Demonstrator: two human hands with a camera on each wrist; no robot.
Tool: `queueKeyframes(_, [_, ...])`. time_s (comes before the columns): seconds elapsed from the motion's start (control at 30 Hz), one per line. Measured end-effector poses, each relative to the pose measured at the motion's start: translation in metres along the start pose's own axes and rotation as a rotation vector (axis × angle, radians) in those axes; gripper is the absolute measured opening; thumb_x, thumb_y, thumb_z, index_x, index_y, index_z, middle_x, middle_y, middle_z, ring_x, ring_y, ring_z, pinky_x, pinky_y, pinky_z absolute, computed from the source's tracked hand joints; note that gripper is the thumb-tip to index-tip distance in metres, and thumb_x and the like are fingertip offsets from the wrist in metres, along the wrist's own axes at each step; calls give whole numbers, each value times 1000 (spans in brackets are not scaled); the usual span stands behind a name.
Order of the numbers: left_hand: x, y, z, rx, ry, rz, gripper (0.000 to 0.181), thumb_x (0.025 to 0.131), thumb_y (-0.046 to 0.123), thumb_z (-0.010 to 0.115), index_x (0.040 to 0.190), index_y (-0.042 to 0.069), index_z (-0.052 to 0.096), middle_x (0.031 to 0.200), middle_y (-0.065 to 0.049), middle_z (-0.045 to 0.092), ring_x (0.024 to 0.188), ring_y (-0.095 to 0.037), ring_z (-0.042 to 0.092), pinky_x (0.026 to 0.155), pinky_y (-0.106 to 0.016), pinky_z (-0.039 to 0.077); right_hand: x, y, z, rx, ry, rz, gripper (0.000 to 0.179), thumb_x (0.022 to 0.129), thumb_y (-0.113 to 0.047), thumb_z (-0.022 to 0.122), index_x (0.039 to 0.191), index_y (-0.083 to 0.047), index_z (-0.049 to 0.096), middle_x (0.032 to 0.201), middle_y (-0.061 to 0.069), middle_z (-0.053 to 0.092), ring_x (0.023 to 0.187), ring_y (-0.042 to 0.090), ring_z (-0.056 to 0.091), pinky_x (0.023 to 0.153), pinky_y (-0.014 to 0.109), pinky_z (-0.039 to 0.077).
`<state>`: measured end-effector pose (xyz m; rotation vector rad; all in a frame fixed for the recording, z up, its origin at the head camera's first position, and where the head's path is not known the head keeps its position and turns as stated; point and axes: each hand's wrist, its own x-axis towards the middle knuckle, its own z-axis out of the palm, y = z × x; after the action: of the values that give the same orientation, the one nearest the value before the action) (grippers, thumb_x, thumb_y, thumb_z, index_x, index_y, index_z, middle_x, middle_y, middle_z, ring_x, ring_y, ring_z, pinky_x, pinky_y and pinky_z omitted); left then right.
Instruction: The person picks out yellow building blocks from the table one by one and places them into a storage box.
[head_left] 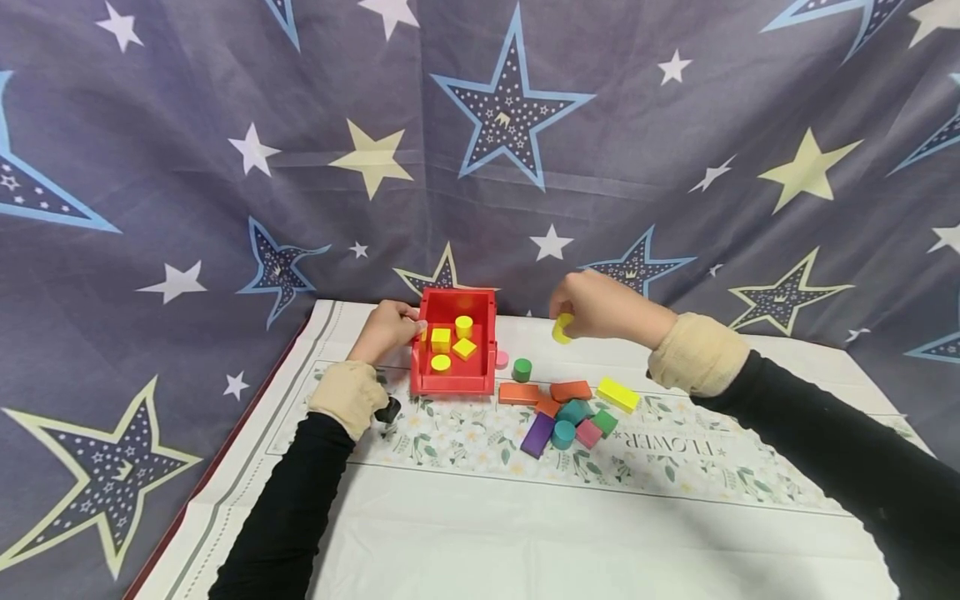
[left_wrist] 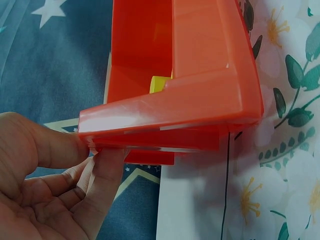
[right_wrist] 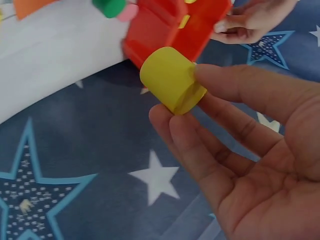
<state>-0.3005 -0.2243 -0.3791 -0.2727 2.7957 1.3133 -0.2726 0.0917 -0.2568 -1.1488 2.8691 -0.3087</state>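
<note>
My left hand (head_left: 386, 332) pinches the left rim of a red plastic bin (head_left: 452, 386) between thumb and fingers, seen close in the left wrist view. Inside the bin lie several yellow blocks, among them a cube (head_left: 441, 339) and a cylinder (head_left: 464, 327). Right of the bin, my right hand (head_left: 603, 308) is raised over the back of the table. It holds another yellow cylinder (right_wrist: 170, 80) between the thumb and fingertips. The bin's back corner and part of my left hand also show behind that cylinder in the right wrist view.
Right of the bin, loose blocks lie on the flowered tablecloth (head_left: 480, 533): orange (head_left: 519, 393), purple (head_left: 537, 436), teal (head_left: 562, 434), pink (head_left: 588, 433), green (head_left: 522, 369) and a yellow bar (head_left: 618, 394). A star-patterned curtain (head_left: 300, 100) hangs right behind the table.
</note>
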Motion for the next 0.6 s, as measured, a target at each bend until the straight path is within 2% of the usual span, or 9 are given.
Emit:
queueKeyframes(0.2, [0,1,-1,-10,-6,2,33,100,18,64,122,-6,65,116,-22,69,94,-26,69,88,-37,57,16,-17,-7,-2,1,3,19,77,7,79,95,1,78,93,15,77,83,26,69,81,41,60])
queueKeyframes(0.6, [0,-1,-1,1,-5,20,31,100,18,64,120,-5,67,116,-22,69,94,-25,68,86,-35,57,42,-35,-14,0,9,23,18,81,0,80,99,-2,79,99,14,77,90,28,67,86,41,59])
